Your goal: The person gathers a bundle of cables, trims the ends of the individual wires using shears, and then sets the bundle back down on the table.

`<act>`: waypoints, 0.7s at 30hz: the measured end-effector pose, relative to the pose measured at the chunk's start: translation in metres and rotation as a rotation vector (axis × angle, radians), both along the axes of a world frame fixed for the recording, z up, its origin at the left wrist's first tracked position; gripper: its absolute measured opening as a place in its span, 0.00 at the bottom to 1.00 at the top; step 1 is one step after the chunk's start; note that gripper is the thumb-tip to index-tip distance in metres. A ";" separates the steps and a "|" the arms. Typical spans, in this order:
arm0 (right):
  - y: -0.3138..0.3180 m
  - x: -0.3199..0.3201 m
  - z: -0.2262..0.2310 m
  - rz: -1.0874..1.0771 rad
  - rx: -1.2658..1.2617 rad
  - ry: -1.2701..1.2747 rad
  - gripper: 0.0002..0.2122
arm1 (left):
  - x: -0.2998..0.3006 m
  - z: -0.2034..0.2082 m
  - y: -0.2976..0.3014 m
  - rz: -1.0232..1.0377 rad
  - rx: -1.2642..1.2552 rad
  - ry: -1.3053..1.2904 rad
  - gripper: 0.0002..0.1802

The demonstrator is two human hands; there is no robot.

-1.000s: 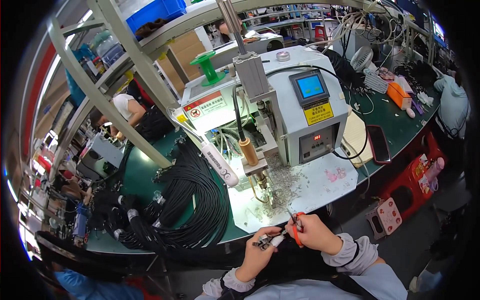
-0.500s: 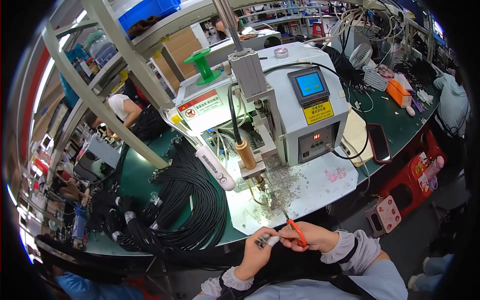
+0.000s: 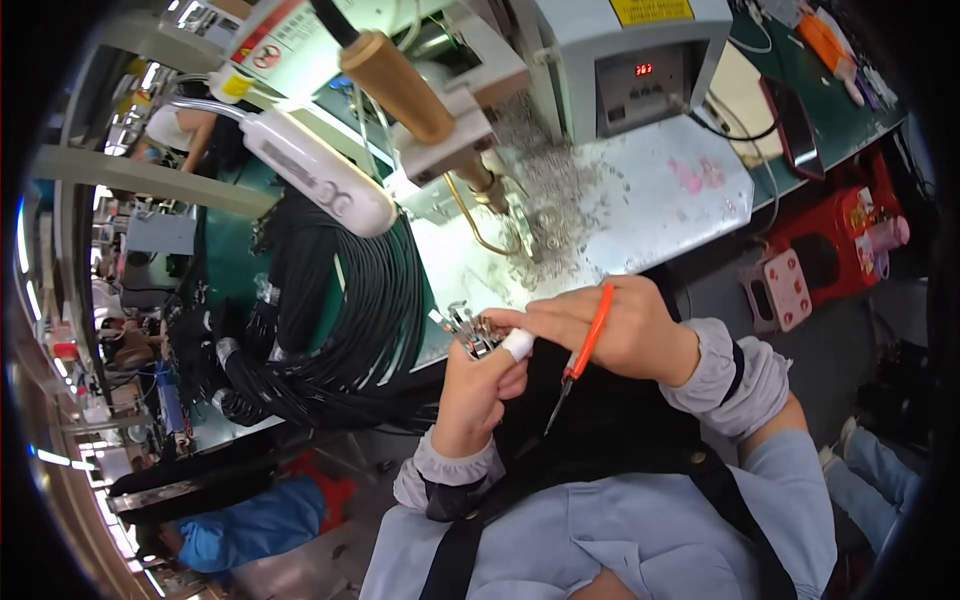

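Observation:
My left hand (image 3: pixel 474 395) is closed around a bunch of small metal connectors (image 3: pixel 474 334), their silvery ends sticking up above the fingers. White wrapping (image 3: pixel 518 344) covers its thumb tip. Close beside it, my right hand (image 3: pixel 630 332) reaches its fingertips to the connectors. A slim tool with orange handles (image 3: pixel 594 335) is held in that hand, its thin pointed metal end slanting down toward my apron. Its exact kind is hard to tell. Both hands are in front of the machine's metal plate (image 3: pixel 690 205), below the brass-coloured tool head (image 3: pixel 400 90).
Black cables (image 3: pixel 350 300) lie in a thick bundle on the left of the green bench. A white lamp (image 3: pixel 320 175) hangs over them. Metal scraps (image 3: pixel 565 215) litter the plate. A phone (image 3: pixel 792 125) lies at the right; a red stool (image 3: pixel 830 240) stands beyond the bench edge.
The view has tipped down and closer to the bench. My right hand has turned, so the orange tool's tip points downward instead of up, and its fingers now reach the connectors.

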State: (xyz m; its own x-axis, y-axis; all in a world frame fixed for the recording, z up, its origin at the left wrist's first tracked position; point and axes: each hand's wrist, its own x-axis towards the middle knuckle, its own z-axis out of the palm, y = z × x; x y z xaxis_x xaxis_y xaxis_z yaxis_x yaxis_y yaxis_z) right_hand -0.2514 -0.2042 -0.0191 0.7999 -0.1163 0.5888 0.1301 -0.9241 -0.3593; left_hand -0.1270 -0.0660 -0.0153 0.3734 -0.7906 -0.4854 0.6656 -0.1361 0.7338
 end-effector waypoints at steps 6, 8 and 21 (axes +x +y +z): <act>0.011 -0.003 -0.022 -0.015 0.256 -0.055 0.12 | -0.001 0.001 0.007 -0.021 0.048 0.021 0.05; 0.019 -0.006 -0.019 -0.060 0.212 -0.063 0.11 | -0.001 0.000 0.009 -0.042 0.038 0.048 0.06; 0.040 0.007 -0.018 -0.023 1.499 -0.116 0.02 | -0.023 -0.004 0.003 0.170 0.040 -0.615 0.09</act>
